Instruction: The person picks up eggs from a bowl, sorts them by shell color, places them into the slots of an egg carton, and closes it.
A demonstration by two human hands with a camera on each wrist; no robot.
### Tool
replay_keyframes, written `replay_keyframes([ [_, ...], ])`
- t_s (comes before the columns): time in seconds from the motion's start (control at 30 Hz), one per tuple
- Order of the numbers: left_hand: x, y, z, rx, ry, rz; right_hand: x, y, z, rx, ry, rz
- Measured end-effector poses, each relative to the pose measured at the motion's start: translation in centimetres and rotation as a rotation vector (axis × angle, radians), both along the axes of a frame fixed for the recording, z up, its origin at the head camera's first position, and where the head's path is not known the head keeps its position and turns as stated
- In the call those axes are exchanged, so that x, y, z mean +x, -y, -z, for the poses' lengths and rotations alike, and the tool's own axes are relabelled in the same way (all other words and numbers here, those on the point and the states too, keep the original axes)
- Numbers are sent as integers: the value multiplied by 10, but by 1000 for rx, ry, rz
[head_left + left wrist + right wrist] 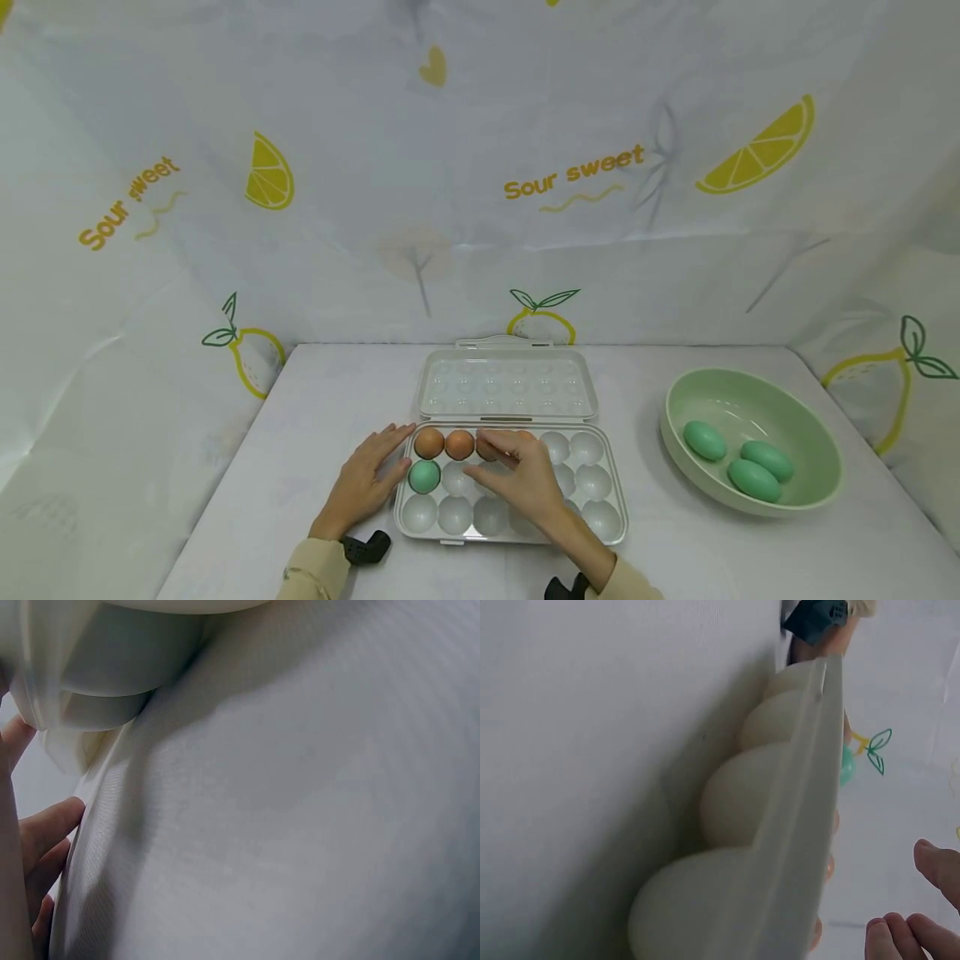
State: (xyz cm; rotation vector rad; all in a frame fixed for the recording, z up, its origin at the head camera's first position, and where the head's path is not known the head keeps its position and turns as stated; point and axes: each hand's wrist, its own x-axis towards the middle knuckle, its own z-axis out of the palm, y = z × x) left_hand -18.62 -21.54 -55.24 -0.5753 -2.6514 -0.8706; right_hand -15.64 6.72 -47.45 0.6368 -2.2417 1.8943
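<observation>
A white egg tray (401, 521) with its lid folded back lies on the table. Several brown eggs (429, 442) fill cups in the back row, some partly hidden by my right hand, and a green egg (424, 477) sits at the left of the middle row. My left hand (365, 477) rests at the tray's left edge with its fingers extended; in the left wrist view a fingertip (19, 739) meets the tray's side. Over the back row hovers my right hand (531, 477). The right wrist view shows a gap between its thumb (934, 862) and fingers, with nothing held there.
On the right stands a light green bowl (678, 467) with three green eggs (753, 481) inside. The clear lid (508, 383) lies behind the tray. A white cloth (420, 192) printed with lemons hangs behind the table (360, 383).
</observation>
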Motion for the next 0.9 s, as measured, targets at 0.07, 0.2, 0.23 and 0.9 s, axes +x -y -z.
replay_keyframes([
  [0.07, 0, 0, 0, -1, -1, 0, -1, -8, -3, 4, 14, 33],
  [0.2, -1, 1, 1, -7, 0, -3, -3, -23, -11, 25, 50, 131],
  [0.23, -1, 1, 1, -7, 0, -5, -4, -26, -12, 25, 51, 150],
  [0.9, -1, 1, 3, -3, 2, 2, -19, -93, -26, 71, -49, 331],
])
